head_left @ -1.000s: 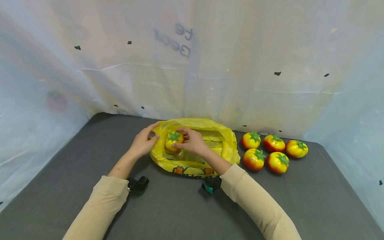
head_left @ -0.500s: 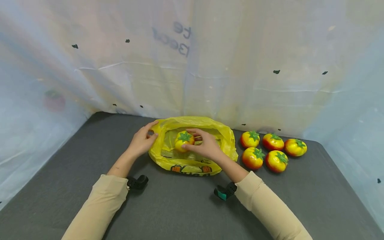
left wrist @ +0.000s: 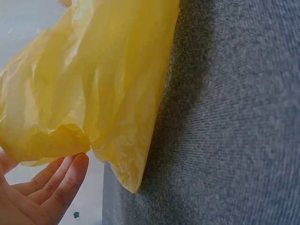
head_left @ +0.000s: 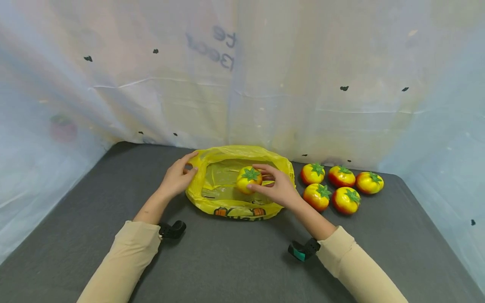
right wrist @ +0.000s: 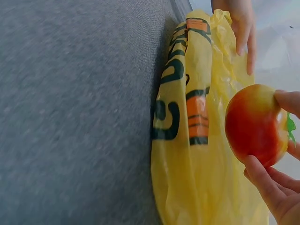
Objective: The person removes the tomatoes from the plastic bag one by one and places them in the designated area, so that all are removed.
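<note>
A yellow plastic bag (head_left: 242, 151) with printed orange and black pictures lies with its mouth spread wide. My left hand (head_left: 177, 176) holds its left rim; in the left wrist view the fingers (left wrist: 70, 180) lie along the plastic (left wrist: 93, 79). Over the bag's mouth, right of its middle, my right hand (head_left: 279, 188) grips a glossy yellow-and-red tomato (head_left: 245, 185) with a green leafy top. Seen from the right wrist, thumb and fingers (right wrist: 265, 185) clasp the tomato (right wrist: 251, 126) from two sides, beside the bag's printed wall (right wrist: 201, 173).
To the right of the bag, several similar tomatoes (head_left: 346, 200) sit in two rows on the dark grey table (head_left: 235, 261). A pale plastic sheet (head_left: 273, 84) hangs behind the table and along its sides. Black wrist straps (head_left: 172, 230) show below both hands.
The right hand has carried the tomato from the bag's left end rightward across its mouth. My left hand stays at the left rim, and the camera view has shifted slightly.
</note>
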Tool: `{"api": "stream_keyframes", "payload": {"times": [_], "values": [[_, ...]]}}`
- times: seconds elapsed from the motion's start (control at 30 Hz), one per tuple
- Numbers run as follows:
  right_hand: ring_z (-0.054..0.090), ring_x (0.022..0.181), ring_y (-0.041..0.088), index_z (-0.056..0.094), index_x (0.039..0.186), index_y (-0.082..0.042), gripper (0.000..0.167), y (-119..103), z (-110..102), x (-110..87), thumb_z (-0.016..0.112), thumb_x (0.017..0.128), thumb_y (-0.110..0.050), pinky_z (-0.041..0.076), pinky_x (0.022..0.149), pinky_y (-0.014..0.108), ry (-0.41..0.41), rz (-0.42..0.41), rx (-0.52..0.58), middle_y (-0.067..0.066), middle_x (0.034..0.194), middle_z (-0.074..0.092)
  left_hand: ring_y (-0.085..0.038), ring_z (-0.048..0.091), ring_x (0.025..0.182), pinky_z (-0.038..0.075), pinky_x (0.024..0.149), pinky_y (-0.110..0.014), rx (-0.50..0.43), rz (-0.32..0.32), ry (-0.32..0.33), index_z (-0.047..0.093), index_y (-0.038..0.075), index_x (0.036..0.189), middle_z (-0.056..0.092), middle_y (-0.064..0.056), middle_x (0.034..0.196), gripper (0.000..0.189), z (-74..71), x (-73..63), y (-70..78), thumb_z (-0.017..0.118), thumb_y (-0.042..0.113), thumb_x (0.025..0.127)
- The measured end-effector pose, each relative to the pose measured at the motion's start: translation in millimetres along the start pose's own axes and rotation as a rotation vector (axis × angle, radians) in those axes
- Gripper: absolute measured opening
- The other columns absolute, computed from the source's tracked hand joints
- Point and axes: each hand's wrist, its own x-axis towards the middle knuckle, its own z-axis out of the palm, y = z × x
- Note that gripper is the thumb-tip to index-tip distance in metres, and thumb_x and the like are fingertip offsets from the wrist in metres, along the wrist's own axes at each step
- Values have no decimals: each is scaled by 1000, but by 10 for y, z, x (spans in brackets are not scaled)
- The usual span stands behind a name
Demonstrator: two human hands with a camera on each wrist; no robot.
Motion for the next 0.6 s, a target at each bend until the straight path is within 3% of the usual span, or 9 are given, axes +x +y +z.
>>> {"api": "stream_keyframes", "payload": {"times": [0.6], "values": [[57,119,34,52,138,-19,58,196,-329,-329,74,85,-31,50,93,46,108,18,11,14,136,53,-30,58,92,46,64,-33,21,-14,7,29,12,152,42,-26,138,53,-25,-32,-54,46,16,101]]}}
